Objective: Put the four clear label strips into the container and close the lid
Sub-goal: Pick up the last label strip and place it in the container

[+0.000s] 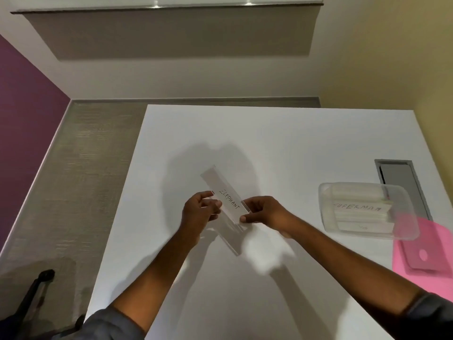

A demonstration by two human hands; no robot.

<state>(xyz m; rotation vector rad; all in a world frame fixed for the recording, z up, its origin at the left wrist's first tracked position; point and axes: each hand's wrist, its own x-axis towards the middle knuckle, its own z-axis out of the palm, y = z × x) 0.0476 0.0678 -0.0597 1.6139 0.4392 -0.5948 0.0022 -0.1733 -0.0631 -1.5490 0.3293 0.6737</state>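
A clear label strip (226,200) with "ELEPHANT" handwritten on it is held above the middle of the white table (282,133), slanting from upper left to lower right. My left hand (199,213) pinches its left edge and my right hand (263,211) pinches its right edge. To the right stands the clear plastic container (362,234), open on top. Inside it lie stacked strips, the top strip (360,208) reading "SUPERMAN". The pink lid (424,251) lies on the table just right of and below the container.
A grey rectangular cable hatch (397,173) is set into the table behind the container. The table's left edge drops to a grey carpet floor (81,168). A black chair part (36,290) shows at the lower left.
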